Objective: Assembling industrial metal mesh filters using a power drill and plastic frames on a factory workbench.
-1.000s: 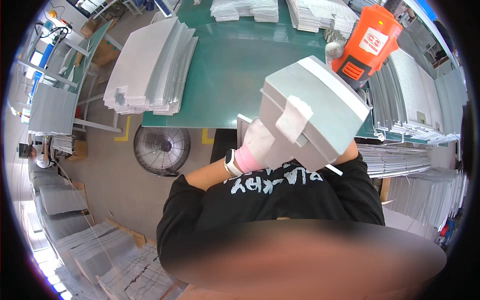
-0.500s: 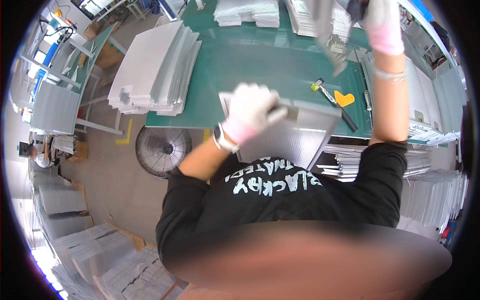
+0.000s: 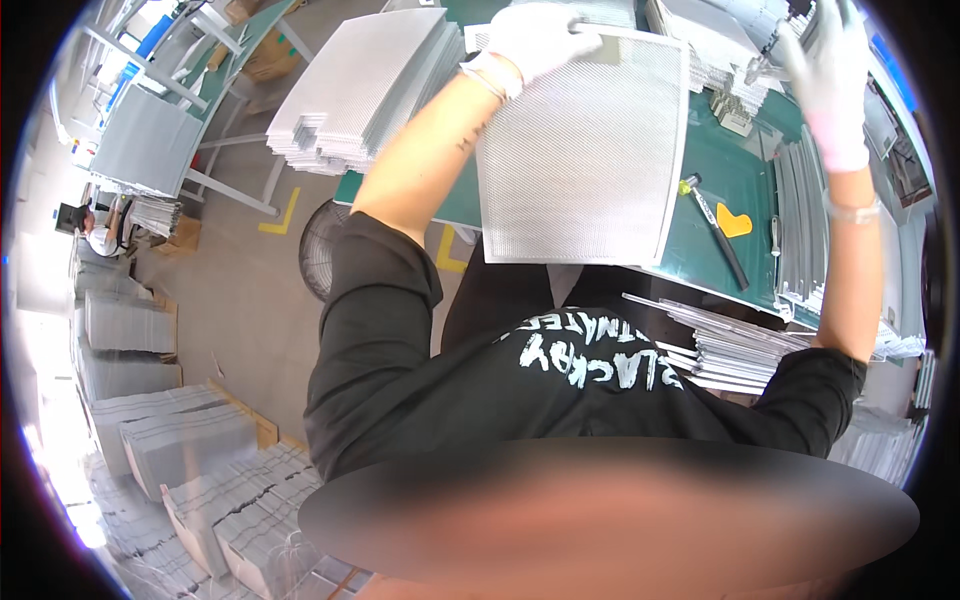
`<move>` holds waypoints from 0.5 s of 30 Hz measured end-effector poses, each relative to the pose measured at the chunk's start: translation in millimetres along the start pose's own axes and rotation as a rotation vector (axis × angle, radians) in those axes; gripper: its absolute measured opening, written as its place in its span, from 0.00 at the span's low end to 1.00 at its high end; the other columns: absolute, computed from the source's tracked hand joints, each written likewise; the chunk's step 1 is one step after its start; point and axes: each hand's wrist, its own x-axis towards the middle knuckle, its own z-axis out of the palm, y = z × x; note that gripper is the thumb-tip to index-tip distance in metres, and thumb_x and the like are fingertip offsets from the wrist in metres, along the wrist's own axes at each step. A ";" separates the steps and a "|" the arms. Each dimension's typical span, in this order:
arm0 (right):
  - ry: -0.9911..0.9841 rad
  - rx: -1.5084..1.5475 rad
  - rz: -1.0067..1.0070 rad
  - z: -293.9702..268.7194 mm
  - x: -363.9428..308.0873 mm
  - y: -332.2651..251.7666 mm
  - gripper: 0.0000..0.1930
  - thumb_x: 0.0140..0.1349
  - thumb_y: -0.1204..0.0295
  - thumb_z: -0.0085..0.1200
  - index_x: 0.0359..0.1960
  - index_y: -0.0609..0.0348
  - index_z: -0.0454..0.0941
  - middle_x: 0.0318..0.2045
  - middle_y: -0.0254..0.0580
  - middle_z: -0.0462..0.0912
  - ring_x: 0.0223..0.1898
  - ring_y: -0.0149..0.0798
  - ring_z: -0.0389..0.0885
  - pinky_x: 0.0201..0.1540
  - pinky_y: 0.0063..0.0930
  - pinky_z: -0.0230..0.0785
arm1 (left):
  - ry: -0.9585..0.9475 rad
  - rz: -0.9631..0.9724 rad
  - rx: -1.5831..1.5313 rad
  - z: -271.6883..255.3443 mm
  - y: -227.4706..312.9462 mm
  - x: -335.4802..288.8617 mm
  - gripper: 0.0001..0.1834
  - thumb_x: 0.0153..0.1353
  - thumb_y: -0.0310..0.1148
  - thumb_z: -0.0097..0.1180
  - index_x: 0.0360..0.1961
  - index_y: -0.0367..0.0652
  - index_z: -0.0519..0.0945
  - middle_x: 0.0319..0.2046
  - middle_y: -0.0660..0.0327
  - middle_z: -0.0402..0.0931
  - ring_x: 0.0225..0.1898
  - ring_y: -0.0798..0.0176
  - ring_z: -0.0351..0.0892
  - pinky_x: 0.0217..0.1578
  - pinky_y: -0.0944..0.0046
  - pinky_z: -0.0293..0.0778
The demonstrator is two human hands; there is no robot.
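My left hand (image 3: 535, 42), in a white glove, grips the far edge of a grey perforated metal panel (image 3: 580, 150). The panel slants down over the front edge of the green table (image 3: 730, 150). At the far right my gloved right hand (image 3: 832, 85) is raised, its fingers apart and nothing seen in them. A silvery metal tool (image 3: 762, 68) lies beside it, next to a small pile of metal pieces (image 3: 733, 112). I cannot make out the tool's exact kind.
A tall stack of perforated panels (image 3: 350, 80) stands on the left. Right of my panel lie a hammer (image 3: 720, 228), a yellow heart-shaped piece (image 3: 734, 220) and a screwdriver (image 3: 775, 237). Metal strips (image 3: 800, 220) line the right side. A floor fan (image 3: 318, 250) stands below.
My left hand has moved away from me, and the panel now shows its broad face. My right hand has let go of the blurred, dark-handled tool it held.
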 end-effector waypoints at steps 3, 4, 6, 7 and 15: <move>-0.040 0.048 -0.248 -4.5 -27.3 -54.1 0.36 0.59 0.65 0.62 0.69 0.55 0.63 0.60 0.53 0.75 0.61 0.55 0.74 0.65 0.43 0.64 | 0.290 0.399 -0.065 -1.0 21.1 -47.7 0.18 0.58 0.52 0.56 0.38 0.51 0.84 0.35 0.60 0.82 0.42 0.57 0.82 0.45 0.54 0.75; -0.440 0.240 -0.129 -20.2 -41.1 -70.8 0.40 0.55 0.67 0.64 0.70 0.55 0.61 0.63 0.50 0.73 0.64 0.48 0.72 0.65 0.39 0.63 | 0.200 0.394 -0.095 -21.3 46.8 -68.3 0.18 0.56 0.51 0.58 0.39 0.51 0.83 0.35 0.61 0.80 0.42 0.58 0.81 0.45 0.53 0.74; -0.706 0.558 -0.120 -26.3 -81.7 -81.1 0.41 0.53 0.68 0.64 0.70 0.57 0.62 0.38 0.57 0.82 0.36 0.54 0.83 0.41 0.44 0.74 | -0.027 0.411 -0.105 -60.8 103.2 -97.8 0.20 0.52 0.49 0.61 0.41 0.50 0.82 0.37 0.62 0.79 0.44 0.57 0.80 0.45 0.53 0.73; -0.822 0.646 -0.095 -33.8 -93.6 -85.9 0.40 0.52 0.70 0.64 0.69 0.59 0.63 0.30 0.58 0.81 0.31 0.56 0.82 0.37 0.44 0.74 | -0.169 0.407 -0.070 -69.0 114.5 -107.0 0.21 0.51 0.49 0.63 0.42 0.48 0.81 0.39 0.60 0.80 0.45 0.55 0.80 0.46 0.54 0.72; -0.175 0.957 1.072 -106.2 -262.0 17.0 0.30 0.67 0.84 0.47 0.72 0.64 0.58 0.59 0.39 0.74 0.48 0.25 0.73 0.56 0.19 0.65 | 0.211 -0.157 0.464 -56.0 -124.1 -186.5 0.30 0.59 0.46 0.62 0.55 0.33 0.76 0.53 0.40 0.75 0.57 0.38 0.72 0.60 0.44 0.67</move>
